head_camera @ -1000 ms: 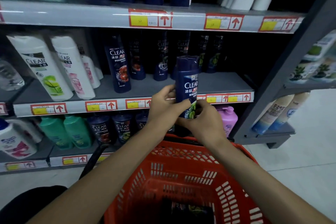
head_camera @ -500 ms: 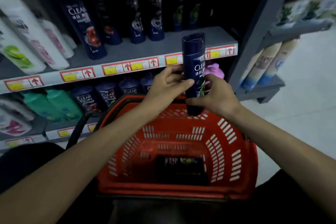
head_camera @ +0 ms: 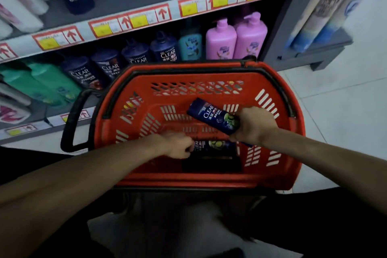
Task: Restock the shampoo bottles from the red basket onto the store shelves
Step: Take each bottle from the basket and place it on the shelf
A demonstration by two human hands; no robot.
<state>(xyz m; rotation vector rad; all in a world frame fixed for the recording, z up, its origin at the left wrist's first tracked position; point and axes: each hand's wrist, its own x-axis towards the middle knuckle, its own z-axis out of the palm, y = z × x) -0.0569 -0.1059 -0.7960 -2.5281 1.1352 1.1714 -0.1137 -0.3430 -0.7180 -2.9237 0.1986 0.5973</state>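
A dark blue CLEAR shampoo bottle [head_camera: 211, 115] is held in the right hand [head_camera: 254, 125], whose fingers wrap round its lower end. The bottle is tilted, with its free end pointing up and to the left of that hand. It is in the air above the inside of the red basket [head_camera: 134, 81].

Just below and left of the right hand, a second dark bottle [head_camera: 217, 145] lies flat on the basket floor. The left hand [head_camera: 178, 145] reaches down to this bottle's left end with its fingers curled. Motion blur hides whether it grips or only touches.

Left of the left hand, a black handle [head_camera: 71, 119] sticks out from the basket's side. Beyond both hands, past the basket's far rim, a low shelf holds a row of dark blue bottles [head_camera: 106, 67], a teal bottle [head_camera: 190, 46] and two pink pump bottles [head_camera: 236, 37]. Green bottles [head_camera: 46, 81] stand further left. Above them runs a shelf edge with red and yellow price tags [head_camera: 129, 23].
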